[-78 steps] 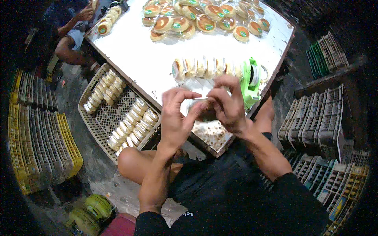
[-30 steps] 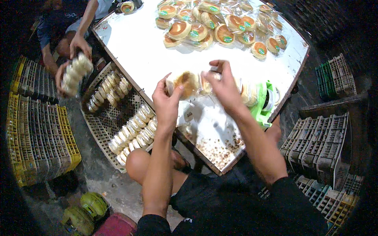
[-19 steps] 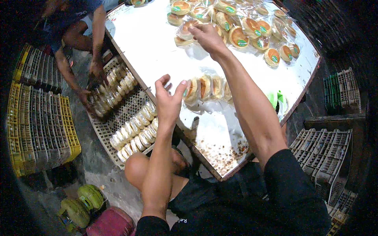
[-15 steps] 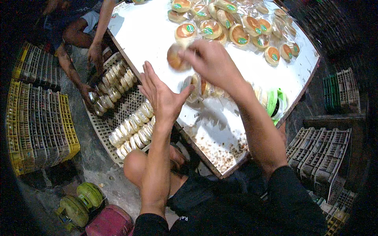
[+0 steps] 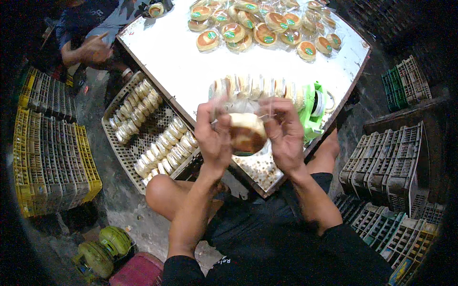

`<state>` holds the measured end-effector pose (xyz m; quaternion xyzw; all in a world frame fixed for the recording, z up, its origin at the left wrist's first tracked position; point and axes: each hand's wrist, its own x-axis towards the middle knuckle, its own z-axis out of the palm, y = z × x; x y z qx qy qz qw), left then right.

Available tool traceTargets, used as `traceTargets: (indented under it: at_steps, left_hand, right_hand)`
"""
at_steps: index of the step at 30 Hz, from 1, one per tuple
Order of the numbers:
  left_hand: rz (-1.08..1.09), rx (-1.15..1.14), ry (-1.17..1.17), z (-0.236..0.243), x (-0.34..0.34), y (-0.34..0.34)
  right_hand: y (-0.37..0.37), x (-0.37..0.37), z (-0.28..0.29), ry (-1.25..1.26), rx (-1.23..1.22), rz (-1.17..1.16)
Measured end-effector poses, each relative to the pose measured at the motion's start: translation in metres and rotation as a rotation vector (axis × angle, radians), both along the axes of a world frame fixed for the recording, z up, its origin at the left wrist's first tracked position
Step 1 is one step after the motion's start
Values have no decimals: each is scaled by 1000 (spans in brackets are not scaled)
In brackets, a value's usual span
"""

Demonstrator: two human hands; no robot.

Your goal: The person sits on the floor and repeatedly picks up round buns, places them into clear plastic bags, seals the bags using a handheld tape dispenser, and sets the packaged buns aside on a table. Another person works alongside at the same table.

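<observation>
A round, browned bun in a clear plastic bag hangs between my two hands above the near part of the white table. My left hand grips the bag beside the bun's left side, its fingers closed. On the other side, my right hand pinches the clear plastic. Just beyond them stands a row of bagged buns, packed on edge. A bright green tape dispenser sits at the row's right end. Farther back lies a heap of bagged buns with green labels.
Left of the table, a plastic crate holds rows of wrapped buns. Stacked crates stand at far left, more crates at right. Green gas cylinders stand at lower left. Another person's hand is at upper left.
The bun came from near the heap toward me. My left hand, spread before, now grips its bag along with my right. The other person's hands left the crate.
</observation>
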<state>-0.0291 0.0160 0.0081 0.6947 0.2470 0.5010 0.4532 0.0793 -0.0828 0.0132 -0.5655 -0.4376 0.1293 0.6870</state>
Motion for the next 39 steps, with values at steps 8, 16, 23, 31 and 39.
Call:
traceTargets:
  at_steps: [8,16,23,31,39]
  left_hand:
    - [-2,-314,-109,-5,-7,-22]
    - [112,-198,-98,-9,-1,-35]
    - [-192,-591,19,31,-11,-47]
    - [-6,-450,-138,9,-17,-21]
    - [-382,-429,-247,-9,-16,10]
  right_hand:
    - [-19,3,16,445,-46,-3]
    - [-24,-13,25,676,80,204]
    - [-13,-9,21,124,-62,-43]
    - [5,-50,-4,-216,-296,-90]
    - [19,-15,16,-420,-236,-94]
